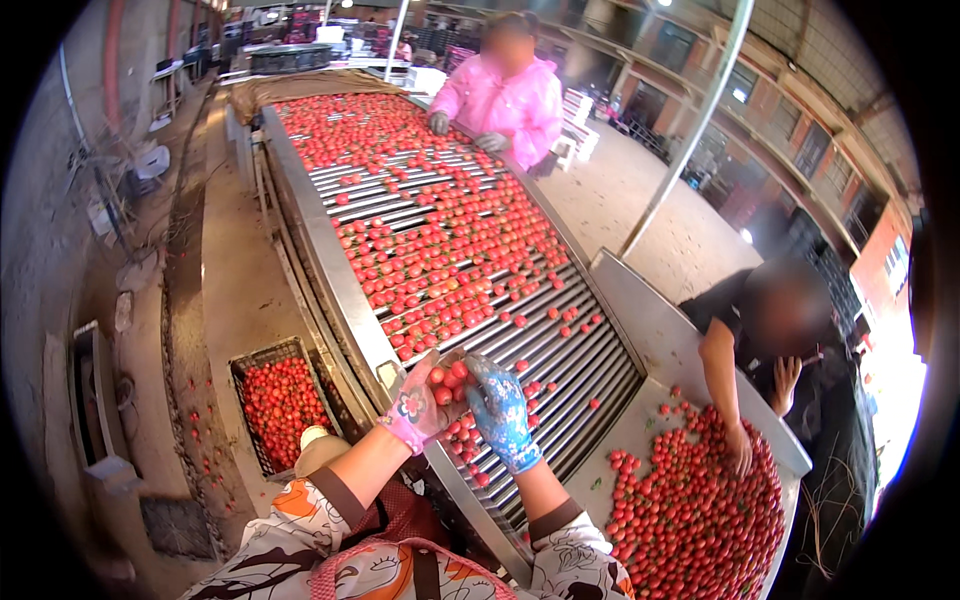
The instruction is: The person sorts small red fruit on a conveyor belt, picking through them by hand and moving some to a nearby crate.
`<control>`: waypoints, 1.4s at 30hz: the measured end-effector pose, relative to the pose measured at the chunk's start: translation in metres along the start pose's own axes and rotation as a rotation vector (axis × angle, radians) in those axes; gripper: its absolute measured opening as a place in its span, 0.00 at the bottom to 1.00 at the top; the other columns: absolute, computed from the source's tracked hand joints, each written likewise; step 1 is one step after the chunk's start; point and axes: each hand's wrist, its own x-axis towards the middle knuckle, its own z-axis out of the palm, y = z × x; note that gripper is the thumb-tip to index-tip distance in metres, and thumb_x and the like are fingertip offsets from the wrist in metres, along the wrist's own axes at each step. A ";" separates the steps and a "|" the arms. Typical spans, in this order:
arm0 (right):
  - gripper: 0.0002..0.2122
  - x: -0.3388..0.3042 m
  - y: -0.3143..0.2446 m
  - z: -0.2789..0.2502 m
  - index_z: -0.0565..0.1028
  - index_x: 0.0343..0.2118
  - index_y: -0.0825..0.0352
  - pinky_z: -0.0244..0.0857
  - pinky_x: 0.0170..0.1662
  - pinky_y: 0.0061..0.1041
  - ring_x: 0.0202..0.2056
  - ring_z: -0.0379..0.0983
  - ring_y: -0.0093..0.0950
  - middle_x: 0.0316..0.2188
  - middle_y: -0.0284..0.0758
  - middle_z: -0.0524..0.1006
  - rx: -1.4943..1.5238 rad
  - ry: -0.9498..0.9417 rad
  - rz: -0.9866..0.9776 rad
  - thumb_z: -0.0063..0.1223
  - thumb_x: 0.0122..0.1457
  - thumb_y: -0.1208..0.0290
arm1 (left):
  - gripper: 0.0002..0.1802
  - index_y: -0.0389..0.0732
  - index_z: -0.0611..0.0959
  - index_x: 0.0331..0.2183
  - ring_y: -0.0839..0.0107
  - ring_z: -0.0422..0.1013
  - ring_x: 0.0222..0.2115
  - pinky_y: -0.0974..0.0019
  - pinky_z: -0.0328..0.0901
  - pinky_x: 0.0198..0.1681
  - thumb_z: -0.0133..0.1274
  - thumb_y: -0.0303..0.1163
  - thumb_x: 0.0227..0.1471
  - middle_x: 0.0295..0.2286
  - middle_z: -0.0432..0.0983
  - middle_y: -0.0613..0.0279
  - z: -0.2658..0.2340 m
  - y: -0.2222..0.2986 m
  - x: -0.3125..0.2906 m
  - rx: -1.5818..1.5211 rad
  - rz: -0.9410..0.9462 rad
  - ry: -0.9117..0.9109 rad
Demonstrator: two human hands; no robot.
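My left hand [412, 408], in a pink floral glove, is cupped around several small red tomatoes [447, 381] above the near end of a roller conveyor [560, 400]. Pressed up against the same tomatoes from the other side is my right hand [503, 412], in a blue floral glove, its fingers curved toward the left palm. Rows of loose tomatoes [455, 250] cover the rollers ahead. A few lie on the rollers below and beside my hands. The undersides of the held tomatoes are hidden by the gloves.
A black crate of tomatoes [285, 405] stands on the floor at left. At right, a metal tray [640, 385] holds a tomato heap, where a co-worker's hand [738, 450] reaches in. A person in pink [515, 100] works at the conveyor's far side. A metal pole [690, 140] rises beyond.
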 end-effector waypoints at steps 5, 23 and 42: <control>0.23 -0.027 0.011 0.003 0.65 0.53 0.68 0.53 0.58 0.36 0.58 0.56 0.42 0.56 0.48 0.61 0.122 -0.012 0.162 0.52 0.53 0.73 | 0.18 0.43 0.75 0.37 0.59 0.70 0.39 0.50 0.65 0.49 0.46 0.48 0.54 0.35 0.73 0.52 -0.024 0.022 -0.027 -0.200 0.065 -0.177; 0.18 -0.173 0.210 0.012 0.69 0.51 0.58 0.41 0.61 0.45 0.60 0.46 0.49 0.58 0.41 0.59 -0.559 -0.066 0.771 0.39 0.59 0.61 | 0.22 0.42 0.72 0.46 0.59 0.68 0.45 0.50 0.65 0.48 0.42 0.47 0.55 0.46 0.70 0.59 -0.349 0.131 -0.127 -0.262 0.625 0.627; 0.13 -0.215 0.106 -0.027 0.75 0.43 0.61 0.65 0.49 0.32 0.50 0.67 0.39 0.52 0.46 0.67 -0.181 -0.407 0.402 0.50 0.54 0.71 | 0.10 0.42 0.81 0.34 0.67 0.73 0.34 0.67 0.69 0.40 0.47 0.24 0.49 0.33 0.77 0.58 -0.126 0.028 -0.018 1.480 1.048 0.289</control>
